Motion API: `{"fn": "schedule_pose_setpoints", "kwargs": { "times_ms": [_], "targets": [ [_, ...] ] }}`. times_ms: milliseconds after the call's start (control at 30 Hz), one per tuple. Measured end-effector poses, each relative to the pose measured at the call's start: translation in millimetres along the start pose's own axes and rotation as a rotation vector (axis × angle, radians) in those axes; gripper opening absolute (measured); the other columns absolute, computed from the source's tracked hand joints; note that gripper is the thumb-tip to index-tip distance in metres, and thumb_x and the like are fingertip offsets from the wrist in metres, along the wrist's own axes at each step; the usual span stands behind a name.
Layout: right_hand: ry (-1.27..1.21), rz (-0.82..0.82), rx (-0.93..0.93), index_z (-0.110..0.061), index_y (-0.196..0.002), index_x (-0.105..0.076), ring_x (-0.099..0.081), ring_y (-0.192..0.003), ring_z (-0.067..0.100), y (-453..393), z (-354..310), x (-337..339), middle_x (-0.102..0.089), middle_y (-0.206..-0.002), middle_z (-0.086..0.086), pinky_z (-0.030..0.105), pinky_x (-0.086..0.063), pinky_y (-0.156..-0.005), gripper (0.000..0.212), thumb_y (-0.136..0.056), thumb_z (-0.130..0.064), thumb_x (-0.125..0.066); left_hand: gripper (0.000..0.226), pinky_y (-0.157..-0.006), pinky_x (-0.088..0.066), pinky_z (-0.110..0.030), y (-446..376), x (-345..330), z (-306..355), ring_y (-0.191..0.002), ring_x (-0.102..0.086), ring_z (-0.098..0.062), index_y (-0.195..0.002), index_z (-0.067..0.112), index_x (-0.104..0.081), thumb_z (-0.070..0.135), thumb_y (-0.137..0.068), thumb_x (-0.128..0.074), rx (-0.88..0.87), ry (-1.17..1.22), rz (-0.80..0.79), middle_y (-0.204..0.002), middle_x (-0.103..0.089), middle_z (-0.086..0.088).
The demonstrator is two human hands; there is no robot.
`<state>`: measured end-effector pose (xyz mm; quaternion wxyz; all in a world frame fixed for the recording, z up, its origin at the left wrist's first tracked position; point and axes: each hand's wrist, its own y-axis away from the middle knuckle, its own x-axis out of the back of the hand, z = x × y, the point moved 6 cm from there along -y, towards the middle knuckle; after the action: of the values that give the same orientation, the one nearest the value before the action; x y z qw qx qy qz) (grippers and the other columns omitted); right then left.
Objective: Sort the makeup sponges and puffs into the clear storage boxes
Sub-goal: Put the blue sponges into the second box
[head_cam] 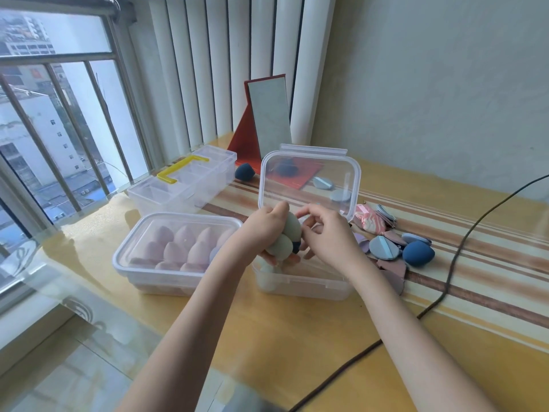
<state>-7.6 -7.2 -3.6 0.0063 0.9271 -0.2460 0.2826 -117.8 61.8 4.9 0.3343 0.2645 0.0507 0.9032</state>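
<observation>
My left hand point(263, 226) grips a bunch of pale green sponges point(286, 233) with a dark blue one tucked between, held over the open clear box point(303, 285). More green sponges lie in that box's left end. Its lid point(309, 179) stands upright behind. My right hand point(329, 233) hovers beside the bunch with curled fingers, touching it; I cannot tell whether it holds anything. A closed clear box point(133, 251) to the left is filled with pink sponges point(184, 245). Loose puffs point(384, 248) and a navy sponge point(419, 253) lie at the right.
A divided clear case with a yellow handle point(182, 178) sits behind the pink box. A red-framed mirror point(267, 120) stands at the back, a navy sponge point(245, 172) beside it. A black cable point(457, 254) crosses the table on the right. Window bars are at left.
</observation>
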Motion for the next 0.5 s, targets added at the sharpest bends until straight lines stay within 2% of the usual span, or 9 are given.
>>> {"fn": "schedule_pose_setpoints", "kwargs": {
  "times_ms": [100,167,233,333,400,467,500],
  "targets": [
    [-0.362,-0.145,-0.093,-0.015,-0.095,-0.065,-0.065,-0.067,0.017,4,-6,-3,-0.064,-0.088,0.011,0.037,-0.058,-0.055,0.029,-0.098,-0.006,-0.038,0.033,-0.036,-0.048,-0.025,-2,0,-2,-0.068,-0.062,-0.026,-0.101,0.014,-0.050,0.039,-0.099,-0.028,-0.010,0.000,0.000,-0.081,-0.058,-0.009],
    [-0.448,-0.245,-0.103,-0.017,-0.101,-0.065,-0.068,-0.076,0.022,5,-8,-6,-0.064,-0.096,0.013,0.040,-0.059,-0.062,0.022,-0.100,-0.013,-0.043,0.036,-0.036,-0.048,-0.025,-2,-1,-1,-0.067,-0.064,-0.027,-0.102,0.012,-0.052,0.038,-0.098,-0.029,-0.026,0.002,-0.016,-0.081,-0.061,-0.011],
    [-0.439,-0.274,-0.067,-0.015,-0.109,-0.063,-0.068,-0.086,0.026,5,-5,-7,-0.061,-0.105,0.017,0.038,-0.059,-0.068,0.015,-0.097,-0.018,-0.055,0.037,-0.035,-0.047,-0.023,-1,-2,0,-0.054,-0.065,-0.022,-0.101,0.009,-0.054,0.036,-0.099,-0.029,-0.041,0.025,-0.034,-0.071,-0.062,-0.009],
    [-0.565,-0.214,-0.060,-0.015,-0.107,-0.057,-0.064,-0.081,0.020,3,0,-3,-0.058,-0.098,0.012,0.031,-0.054,-0.067,0.017,-0.092,-0.012,-0.062,0.047,-0.032,-0.044,-0.021,2,-5,2,-0.038,-0.061,-0.015,-0.108,0.005,-0.052,0.045,-0.100,-0.029,-0.041,0.041,-0.040,-0.067,-0.061,-0.008],
    [-0.584,-0.145,-0.078,-0.018,-0.102,-0.051,-0.058,-0.079,0.017,1,5,3,-0.055,-0.095,0.006,0.027,-0.053,-0.067,0.020,-0.090,-0.008,-0.063,0.051,-0.036,-0.049,-0.028,0,-4,2,-0.049,-0.064,-0.019,-0.109,0.005,-0.053,0.049,-0.099,-0.030,-0.041,-0.018,-0.012,-0.075,-0.058,-0.008],
    [-0.593,-0.064,-0.104,-0.019,-0.095,-0.049,-0.056,-0.082,0.017,0,9,9,-0.052,-0.093,0.005,0.033,-0.057,-0.072,0.021,-0.088,-0.004,-0.063,0.042,-0.049,-0.056,-0.039,-4,-4,0,-0.074,-0.065,-0.030,-0.117,0.007,-0.057,0.038,-0.102,-0.033,-0.049,-0.054,-0.002,-0.088,-0.060,-0.004],
    [-0.578,-0.034,-0.106,-0.019,-0.092,-0.049,-0.055,-0.082,0.016,0,10,11,-0.051,-0.091,0.004,0.036,-0.058,-0.073,0.022,-0.086,-0.003,-0.062,0.041,-0.051,-0.056,-0.040,-6,-3,-2,-0.083,-0.064,-0.033,-0.116,0.008,-0.060,0.036,-0.102,-0.034,-0.048,-0.034,0.003,-0.093,-0.062,-0.001]
  ]
}}
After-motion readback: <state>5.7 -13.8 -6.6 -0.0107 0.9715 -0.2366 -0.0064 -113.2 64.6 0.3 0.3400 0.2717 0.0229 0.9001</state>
